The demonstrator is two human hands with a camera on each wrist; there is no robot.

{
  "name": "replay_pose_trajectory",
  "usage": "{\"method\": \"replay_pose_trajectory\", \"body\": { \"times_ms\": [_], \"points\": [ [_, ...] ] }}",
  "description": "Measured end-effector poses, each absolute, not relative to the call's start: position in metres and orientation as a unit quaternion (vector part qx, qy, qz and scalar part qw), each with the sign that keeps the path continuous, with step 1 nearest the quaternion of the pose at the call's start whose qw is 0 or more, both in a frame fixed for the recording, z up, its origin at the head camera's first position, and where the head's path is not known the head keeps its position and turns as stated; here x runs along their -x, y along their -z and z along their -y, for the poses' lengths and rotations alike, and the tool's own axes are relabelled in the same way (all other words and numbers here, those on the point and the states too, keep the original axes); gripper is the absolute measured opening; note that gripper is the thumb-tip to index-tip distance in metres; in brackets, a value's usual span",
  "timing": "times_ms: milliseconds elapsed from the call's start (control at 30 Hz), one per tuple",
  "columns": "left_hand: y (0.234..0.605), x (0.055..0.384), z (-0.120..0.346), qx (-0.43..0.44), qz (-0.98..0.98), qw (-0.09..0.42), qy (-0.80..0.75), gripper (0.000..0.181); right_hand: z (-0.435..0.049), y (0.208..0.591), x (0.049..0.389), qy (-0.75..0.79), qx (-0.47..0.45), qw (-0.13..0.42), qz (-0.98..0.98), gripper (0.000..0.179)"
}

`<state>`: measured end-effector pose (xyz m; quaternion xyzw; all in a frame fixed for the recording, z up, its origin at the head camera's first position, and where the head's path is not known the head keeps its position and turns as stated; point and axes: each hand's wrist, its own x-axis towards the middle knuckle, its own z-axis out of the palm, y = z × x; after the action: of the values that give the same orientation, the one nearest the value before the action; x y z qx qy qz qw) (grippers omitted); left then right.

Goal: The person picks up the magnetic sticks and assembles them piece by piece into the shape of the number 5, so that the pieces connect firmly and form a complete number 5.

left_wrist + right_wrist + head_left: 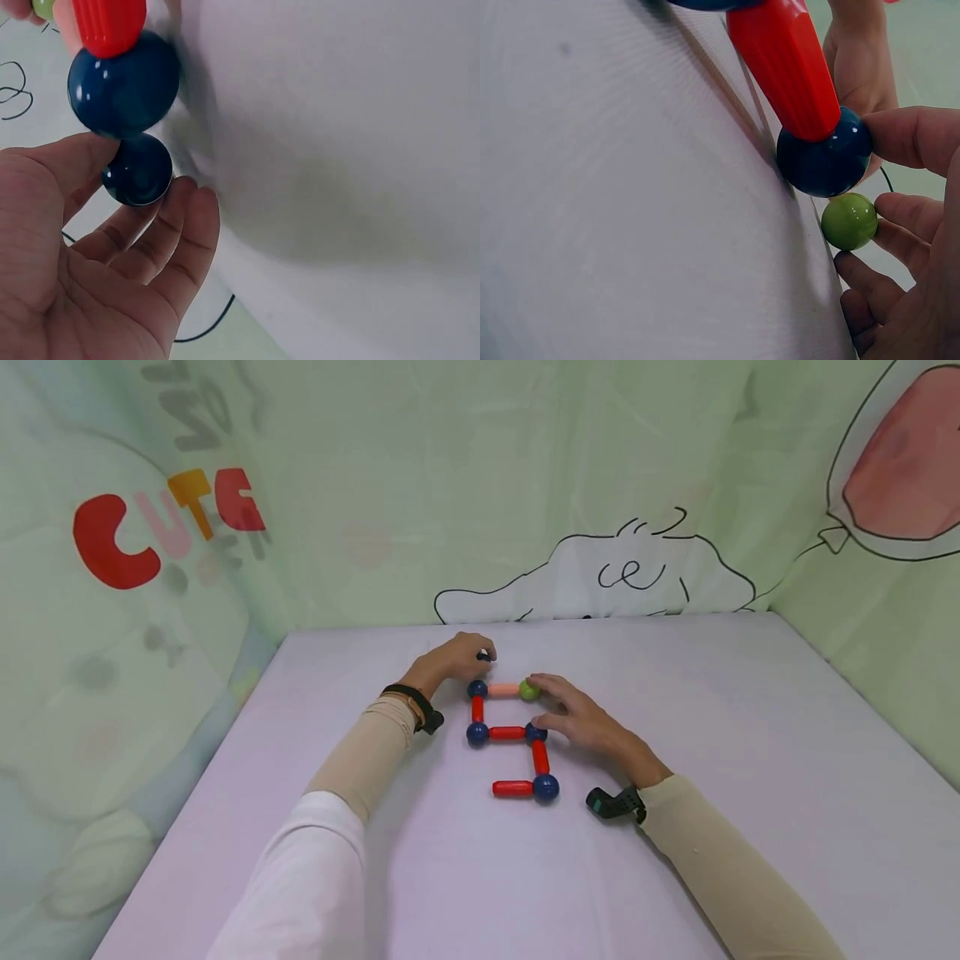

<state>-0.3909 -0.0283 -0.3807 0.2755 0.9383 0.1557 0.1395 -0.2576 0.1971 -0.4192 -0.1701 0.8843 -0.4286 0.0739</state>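
In the head view my left hand (459, 656) is beyond the top left corner of a magnetic stick-and-ball figure. Its thumb and fingers pinch a loose blue ball (139, 171), just past the corner blue ball (124, 84), as the left wrist view shows. My right hand (588, 718) spreads along the figure's right side. Its thumb touches the middle blue ball (826, 156), and its fingertips rest against the green ball (850, 222). A pink rod (503, 690) joins the green ball to the corner ball. Red rods (507, 732) link the other blue balls.
The figure lies on a pale lilac tabletop (420, 877). Nearest me, a red rod (513, 789) sticks out left from the lowest blue ball (546, 787). A printed curtain (360, 493) hangs behind the table and along its sides.
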Motion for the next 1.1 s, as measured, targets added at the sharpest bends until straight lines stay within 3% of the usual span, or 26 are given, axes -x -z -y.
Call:
{"method": "replay_pose_trajectory", "body": {
  "times_ms": [667, 1100],
  "points": [
    [0.358, 0.362, 0.073, -0.297, -0.919, 0.137, -0.218, 0.021, -0.198, 0.421, 0.257, 0.419, 0.164, 0.065, -0.891, 0.068],
    [0.351, 0.290, 0.087, -0.373, -0.862, 0.152, -0.309, 0.015, -0.195, 0.424, 0.255, 0.415, 0.166, 0.057, -0.893, 0.066]
  ]
}}
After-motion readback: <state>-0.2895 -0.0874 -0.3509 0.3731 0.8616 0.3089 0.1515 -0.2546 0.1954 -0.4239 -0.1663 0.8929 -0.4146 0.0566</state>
